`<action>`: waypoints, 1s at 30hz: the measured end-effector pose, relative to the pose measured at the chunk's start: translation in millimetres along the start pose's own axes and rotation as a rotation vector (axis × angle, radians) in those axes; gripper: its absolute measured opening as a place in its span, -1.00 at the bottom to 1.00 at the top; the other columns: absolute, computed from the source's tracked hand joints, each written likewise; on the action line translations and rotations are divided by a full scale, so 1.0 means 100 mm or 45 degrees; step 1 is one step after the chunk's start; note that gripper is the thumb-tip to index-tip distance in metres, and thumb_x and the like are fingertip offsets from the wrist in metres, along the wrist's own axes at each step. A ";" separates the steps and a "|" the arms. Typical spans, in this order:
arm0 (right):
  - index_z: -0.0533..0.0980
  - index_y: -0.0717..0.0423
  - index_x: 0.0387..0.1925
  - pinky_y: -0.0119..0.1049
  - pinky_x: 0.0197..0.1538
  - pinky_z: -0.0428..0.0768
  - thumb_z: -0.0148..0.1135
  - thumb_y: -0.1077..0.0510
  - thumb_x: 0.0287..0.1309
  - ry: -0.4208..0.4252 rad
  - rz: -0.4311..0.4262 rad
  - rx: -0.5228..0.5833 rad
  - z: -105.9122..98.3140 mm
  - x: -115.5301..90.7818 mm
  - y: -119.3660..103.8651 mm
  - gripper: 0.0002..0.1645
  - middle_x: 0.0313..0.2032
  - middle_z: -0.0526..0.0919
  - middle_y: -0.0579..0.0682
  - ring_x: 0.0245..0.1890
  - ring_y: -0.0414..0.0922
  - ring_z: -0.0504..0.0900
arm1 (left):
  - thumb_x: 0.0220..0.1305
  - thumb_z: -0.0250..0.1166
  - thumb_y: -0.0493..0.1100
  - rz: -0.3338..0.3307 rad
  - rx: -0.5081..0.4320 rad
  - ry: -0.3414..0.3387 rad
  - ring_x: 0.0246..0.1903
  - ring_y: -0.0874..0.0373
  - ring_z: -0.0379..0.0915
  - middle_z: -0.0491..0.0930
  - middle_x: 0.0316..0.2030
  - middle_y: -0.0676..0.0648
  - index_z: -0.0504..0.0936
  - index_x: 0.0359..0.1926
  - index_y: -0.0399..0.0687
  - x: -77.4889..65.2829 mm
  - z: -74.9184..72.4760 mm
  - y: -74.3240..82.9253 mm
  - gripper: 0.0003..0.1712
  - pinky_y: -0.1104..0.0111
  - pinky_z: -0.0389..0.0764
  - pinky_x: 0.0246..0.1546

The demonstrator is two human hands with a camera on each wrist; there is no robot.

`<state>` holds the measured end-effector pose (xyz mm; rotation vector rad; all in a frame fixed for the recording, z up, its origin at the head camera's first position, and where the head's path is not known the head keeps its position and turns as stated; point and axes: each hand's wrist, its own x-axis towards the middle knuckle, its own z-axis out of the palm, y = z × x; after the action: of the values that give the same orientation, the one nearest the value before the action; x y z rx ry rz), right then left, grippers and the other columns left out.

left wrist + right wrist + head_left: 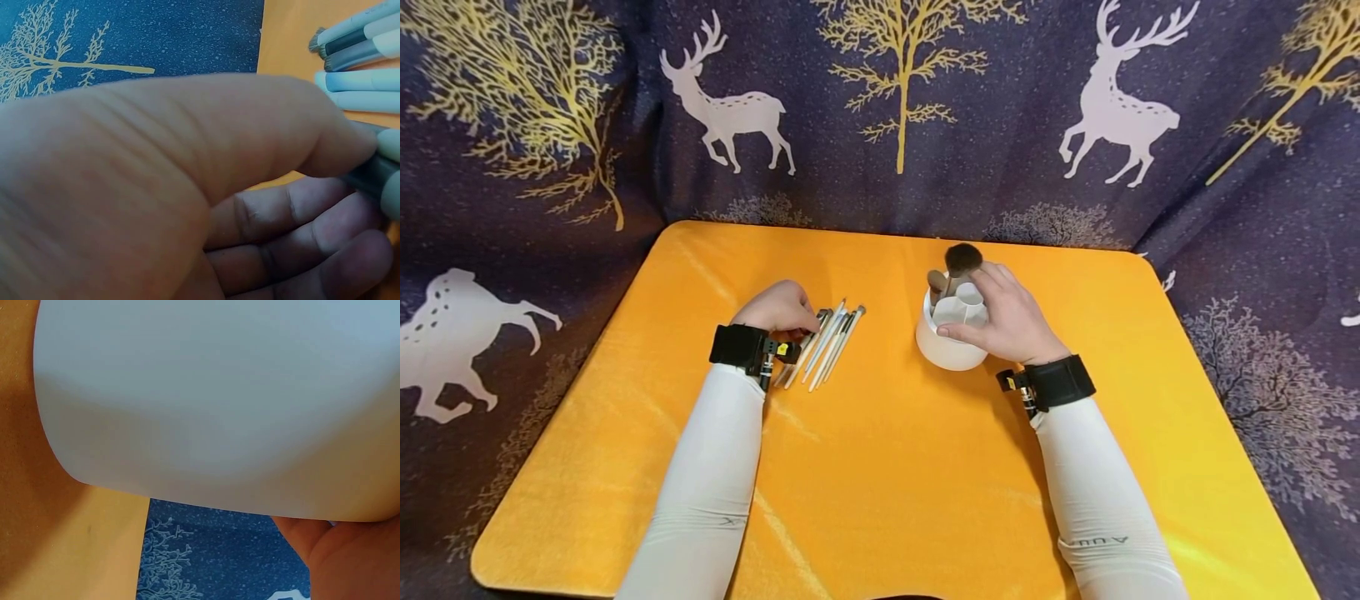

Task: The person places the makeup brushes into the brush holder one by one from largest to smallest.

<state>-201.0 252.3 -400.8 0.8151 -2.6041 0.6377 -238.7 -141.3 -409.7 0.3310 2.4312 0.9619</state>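
My left hand point(781, 307) is over the left end of a row of slim makeup brushes point(832, 348) on the table. In the left wrist view its thumb and fingers pinch a makeup brush point(370, 179) by the dark part, beside other pale-handled brushes point(365, 80). My right hand point(1011, 321) grips a white round brush holder point(951, 354), thumb at the near rim and fingers round the far right side. Inside the divided holder stand a large fluffy dark brush point(962, 259) and a smaller brown brush point(937, 281). The holder's smooth wall point(206, 412) fills most of the right wrist view.
An orange cloth point(880, 483) covers the table, whose rounded far edge lies beyond the holder. Behind and at the sides hangs a dark curtain point(865, 142) printed with white deer and yellow trees.
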 end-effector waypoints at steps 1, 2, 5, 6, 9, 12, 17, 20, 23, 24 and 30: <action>0.30 -0.26 0.38 0.05 0.20 0.36 0.32 -0.59 -0.17 0.000 -0.001 0.002 0.00 0.00 0.00 0.09 0.35 0.31 -0.16 0.30 -0.11 0.25 | 0.21 0.31 -0.15 0.000 0.002 0.001 -0.70 0.00 0.09 0.34 -0.69 -0.14 0.38 -0.70 -0.06 0.00 0.00 0.00 -0.60 0.24 0.25 -0.62; 0.30 -0.26 0.38 0.06 0.20 0.36 0.32 -0.59 -0.17 0.000 -0.002 0.002 0.00 0.00 0.00 0.09 0.35 0.30 -0.16 0.30 -0.11 0.25 | 0.20 0.31 -0.15 0.000 0.002 0.000 -0.70 -0.01 0.09 0.35 -0.69 -0.14 0.38 -0.70 -0.05 0.00 0.00 0.00 -0.60 0.24 0.25 -0.63; 0.31 -0.26 0.37 0.06 0.20 0.36 0.32 -0.59 -0.17 0.000 0.001 0.003 0.00 0.00 0.00 0.09 0.35 0.31 -0.16 0.31 -0.11 0.25 | 0.21 0.31 -0.15 -0.005 -0.001 -0.011 -0.69 -0.01 0.10 0.39 -0.66 -0.18 0.41 -0.67 -0.08 0.00 0.00 0.00 -0.62 0.23 0.24 -0.64; 0.31 -0.26 0.37 0.06 0.20 0.36 0.32 -0.59 -0.17 -0.001 0.003 0.002 0.00 0.00 0.00 0.09 0.35 0.31 -0.16 0.31 -0.11 0.25 | 0.22 0.31 -0.14 -0.008 0.000 -0.016 -0.68 -0.02 0.11 0.40 -0.64 -0.19 0.42 -0.66 -0.10 0.01 0.00 0.00 -0.64 0.23 0.25 -0.63; 0.32 -0.25 0.36 0.06 0.20 0.36 0.32 -0.59 -0.18 -0.003 0.009 -0.001 0.00 0.00 0.00 0.09 0.35 0.31 -0.16 0.31 -0.11 0.24 | 0.22 0.30 -0.13 -0.012 0.003 -0.024 -0.67 -0.02 0.12 0.41 -0.62 -0.21 0.45 -0.62 -0.15 0.01 0.00 -0.01 -0.66 0.23 0.26 -0.63; 0.32 -0.25 0.36 0.06 0.21 0.36 0.32 -0.59 -0.18 -0.002 0.009 -0.002 0.00 0.00 0.00 0.08 0.35 0.31 -0.16 0.31 -0.11 0.24 | 0.23 0.29 -0.12 -0.016 0.005 -0.026 -0.67 -0.02 0.12 0.38 -0.63 -0.20 0.44 -0.61 -0.15 0.01 0.00 -0.01 -0.65 0.24 0.26 -0.62; 0.31 -0.26 0.37 0.07 0.21 0.36 0.32 -0.59 -0.18 -0.002 0.009 -0.002 0.00 0.00 0.00 0.09 0.35 0.30 -0.17 0.31 -0.11 0.24 | 0.28 0.27 -0.09 -0.014 0.005 -0.025 -0.66 0.00 0.11 0.35 -0.63 -0.19 0.38 -0.64 -0.07 0.01 0.00 -0.01 -0.60 0.23 0.28 -0.57; 0.31 -0.25 0.38 0.07 0.21 0.36 0.31 -0.60 -0.18 -0.006 0.016 -0.005 0.00 0.00 -0.01 0.10 0.36 0.30 -0.16 0.31 -0.11 0.24 | 0.31 0.27 -0.08 -0.007 0.003 -0.024 -0.66 0.00 0.10 0.31 -0.65 -0.14 0.33 -0.65 -0.02 0.00 0.00 0.00 -0.58 0.21 0.29 -0.54; 0.30 -0.24 0.38 0.07 0.21 0.36 0.31 -0.60 -0.17 -0.009 0.017 -0.006 -0.01 0.00 -0.02 0.10 0.35 0.30 -0.16 0.31 -0.10 0.24 | 0.31 0.27 -0.07 -0.010 0.000 -0.015 -0.65 0.01 0.09 0.28 -0.67 -0.08 0.29 -0.65 0.03 -0.01 0.00 0.00 -0.56 0.21 0.30 -0.53; 0.30 -0.24 0.38 0.07 0.20 0.36 0.31 -0.59 -0.17 -0.008 0.016 -0.006 -0.01 0.00 -0.02 0.10 0.36 0.30 -0.15 0.31 -0.10 0.24 | 0.31 0.27 -0.07 -0.011 -0.005 -0.014 -0.65 0.00 0.10 0.28 -0.66 -0.08 0.28 -0.65 0.03 -0.01 0.00 0.01 -0.56 0.21 0.30 -0.53; 0.31 -0.24 0.37 0.06 0.21 0.36 0.32 -0.59 -0.17 -0.003 0.012 -0.001 -0.01 0.00 -0.02 0.09 0.35 0.31 -0.16 0.32 -0.10 0.24 | 0.33 0.26 -0.09 -0.008 -0.063 -0.009 -0.61 -0.09 0.10 0.33 -0.59 -0.23 0.31 -0.61 -0.01 -0.02 -0.02 0.03 -0.59 0.15 0.29 -0.54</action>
<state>-199.8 250.9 -399.5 0.8044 -2.6112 0.6388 -237.2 -140.8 -405.7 0.3087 2.3962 1.0143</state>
